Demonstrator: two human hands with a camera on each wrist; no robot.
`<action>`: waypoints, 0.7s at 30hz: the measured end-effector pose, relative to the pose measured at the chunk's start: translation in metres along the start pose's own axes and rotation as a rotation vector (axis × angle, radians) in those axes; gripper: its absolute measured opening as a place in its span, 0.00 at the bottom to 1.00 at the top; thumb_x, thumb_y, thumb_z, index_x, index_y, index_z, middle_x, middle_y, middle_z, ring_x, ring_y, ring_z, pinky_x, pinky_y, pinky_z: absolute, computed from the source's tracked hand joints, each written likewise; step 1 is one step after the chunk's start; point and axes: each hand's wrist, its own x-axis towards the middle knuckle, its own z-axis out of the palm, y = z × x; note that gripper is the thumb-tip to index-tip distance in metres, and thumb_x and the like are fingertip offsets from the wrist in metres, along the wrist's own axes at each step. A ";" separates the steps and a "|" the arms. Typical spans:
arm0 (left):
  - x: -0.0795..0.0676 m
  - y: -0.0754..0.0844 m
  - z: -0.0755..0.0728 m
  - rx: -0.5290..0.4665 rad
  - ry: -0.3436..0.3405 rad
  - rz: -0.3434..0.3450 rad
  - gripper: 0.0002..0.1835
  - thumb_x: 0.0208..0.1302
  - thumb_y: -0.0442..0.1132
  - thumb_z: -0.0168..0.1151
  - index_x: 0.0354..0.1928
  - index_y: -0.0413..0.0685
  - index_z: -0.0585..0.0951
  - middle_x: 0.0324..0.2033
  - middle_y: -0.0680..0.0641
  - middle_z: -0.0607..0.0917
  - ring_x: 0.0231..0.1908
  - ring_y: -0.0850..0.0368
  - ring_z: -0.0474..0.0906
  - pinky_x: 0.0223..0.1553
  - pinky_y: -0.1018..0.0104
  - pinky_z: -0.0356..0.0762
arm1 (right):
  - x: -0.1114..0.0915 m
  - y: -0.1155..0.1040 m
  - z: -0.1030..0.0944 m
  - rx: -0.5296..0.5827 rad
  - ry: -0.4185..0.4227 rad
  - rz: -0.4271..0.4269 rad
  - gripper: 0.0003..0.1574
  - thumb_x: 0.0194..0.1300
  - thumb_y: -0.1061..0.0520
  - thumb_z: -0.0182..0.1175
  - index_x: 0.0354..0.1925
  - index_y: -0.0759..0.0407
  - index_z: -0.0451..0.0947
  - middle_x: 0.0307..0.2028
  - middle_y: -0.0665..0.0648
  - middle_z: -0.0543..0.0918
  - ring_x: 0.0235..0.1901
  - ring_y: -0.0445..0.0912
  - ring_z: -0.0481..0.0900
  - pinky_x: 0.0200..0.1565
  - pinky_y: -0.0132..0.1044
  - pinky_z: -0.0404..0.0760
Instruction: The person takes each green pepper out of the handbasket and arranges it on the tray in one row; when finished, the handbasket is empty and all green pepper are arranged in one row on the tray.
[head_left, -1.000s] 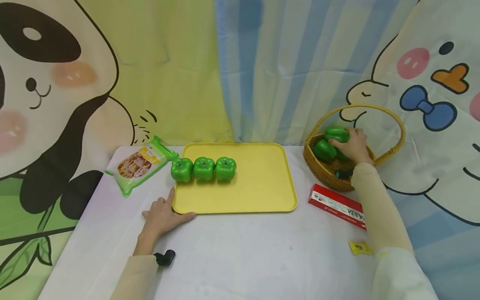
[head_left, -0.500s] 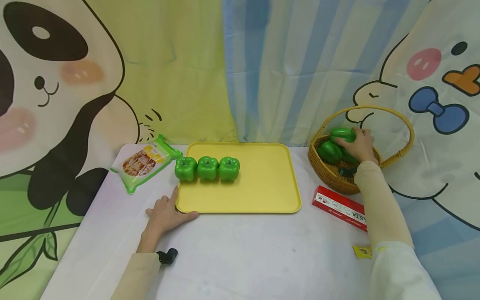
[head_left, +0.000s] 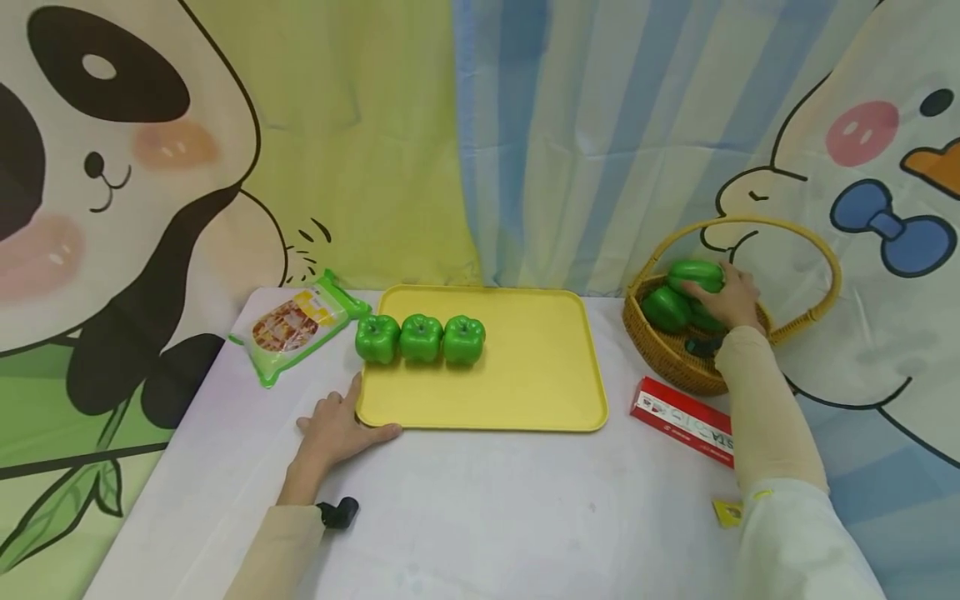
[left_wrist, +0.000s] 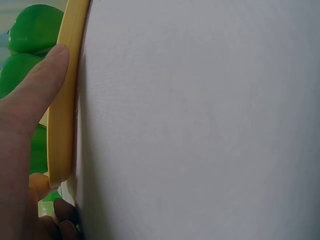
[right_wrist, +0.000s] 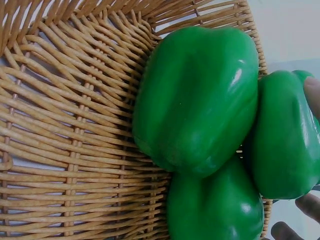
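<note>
My right hand reaches into a wicker basket at the right and grips the uppermost green bell pepper. In the right wrist view, that bell pepper sits between the thumb and fingertips at the right edge. Two further bell peppers lie against the basket wall beside it. My left hand rests at the near left corner of a yellow tray, thumb along the front edge and index finger along the left side. Three bell peppers stand in a row on the tray's left half.
A green food packet lies left of the tray. A red and white pasta box lies in front of the basket, partly behind the right sleeve. Near that sleeve is a small yellow sachet. The basket handle arches above the right hand.
The head view has turned a little to the left, so everything appears further right. My left hand stays at the tray corner; my right hand remains on the bell pepper in the basket.
</note>
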 end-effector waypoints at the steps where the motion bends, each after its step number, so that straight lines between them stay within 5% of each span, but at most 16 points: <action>1: 0.000 0.000 0.000 0.002 0.001 0.001 0.75 0.37 0.87 0.60 0.81 0.50 0.46 0.50 0.32 0.74 0.52 0.35 0.69 0.50 0.26 0.57 | 0.000 0.000 0.000 0.000 -0.001 0.000 0.68 0.65 0.22 0.51 0.81 0.57 0.33 0.76 0.80 0.38 0.71 0.82 0.41 0.62 0.80 0.53; 13: -0.001 0.003 0.001 0.005 0.007 -0.004 0.75 0.37 0.87 0.60 0.81 0.51 0.46 0.50 0.32 0.75 0.52 0.35 0.70 0.51 0.26 0.58 | 0.003 -0.004 0.000 -0.016 -0.032 0.011 0.68 0.66 0.24 0.51 0.80 0.58 0.30 0.75 0.81 0.39 0.69 0.83 0.43 0.60 0.79 0.56; 21: -0.001 0.003 0.000 0.012 0.010 -0.004 0.75 0.38 0.87 0.60 0.81 0.51 0.46 0.51 0.31 0.75 0.52 0.34 0.70 0.51 0.23 0.58 | 0.007 -0.005 0.003 -0.020 -0.043 0.008 0.66 0.67 0.24 0.50 0.80 0.61 0.34 0.71 0.82 0.52 0.65 0.81 0.52 0.57 0.76 0.57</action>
